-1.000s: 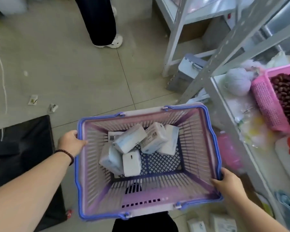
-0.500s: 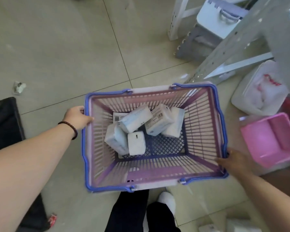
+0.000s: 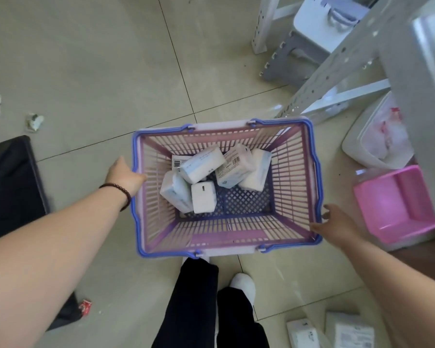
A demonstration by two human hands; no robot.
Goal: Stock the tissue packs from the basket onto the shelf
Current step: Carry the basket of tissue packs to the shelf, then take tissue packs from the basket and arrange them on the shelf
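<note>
Tissue packs (image 3: 204, 163) lie in a loose heap of about five on the blue lattice floor of the shopping basket (image 3: 295, 177), toward its far-left corner; they are soft white rectangular blocks in glossy wrap, two showing barcodes. The left hand (image 3: 124, 175), a dark beaded bracelet (image 3: 118, 190) at its wrist, is curled over the basket's left blue rim, gripping it. The right hand (image 3: 335, 226) rests at the near-right corner of the rim with fingers spread and loosened; whether it still has any grip I cannot tell. The basket is slatted pink plastic with a thick blue rim, sitting on or just over the tiled floor (image 3: 86, 59). Just right of it stand a glossy pink plastic bin (image 3: 397, 204) and a white tub (image 3: 377, 144) with crumpled plastic inside. A perforated grey metal shelf post (image 3: 337, 69) slants down toward the basket's far-right corner. A grey folding step stool (image 3: 309, 36) stands beyond. More white packs (image 3: 332, 331) lie on the floor at lower right.
</note>
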